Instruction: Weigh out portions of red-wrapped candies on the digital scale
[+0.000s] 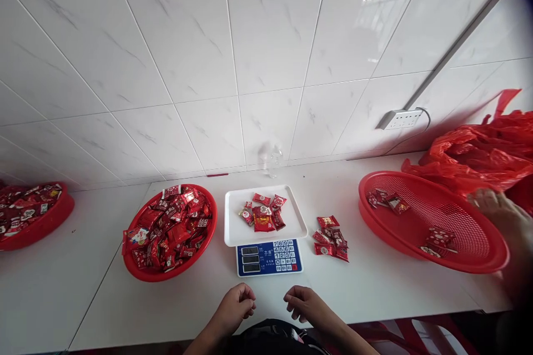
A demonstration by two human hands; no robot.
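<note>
Curling loosely just short of the digital scale (270, 258), the left hand (237, 304) and the right hand (306, 304) are facing each other over the near part of the bench (166, 310). Their fingers are leaving only narrow gaps, and nothing is showing in them; with the palms turned away, I cannot tell whether something small is hiding inside. Straight beyond both hands, red-wrapped sweets (263, 221) are lying in a loose heap on the white tray (293, 219). A smaller cluster of sweets (332, 237) is resting beyond and right of the right hand, while a heaped red basket (160, 276) is standing left of the left hand. Farther right, a co-worker's hand (491, 208) is reaching to a perforated basket (403, 224). I am judging each sweet light, its film slippery and crinkly, its filling possibly brittle; fingertips pinching lightly across the middle, or at a crimped end, are suiting it best.
</note>
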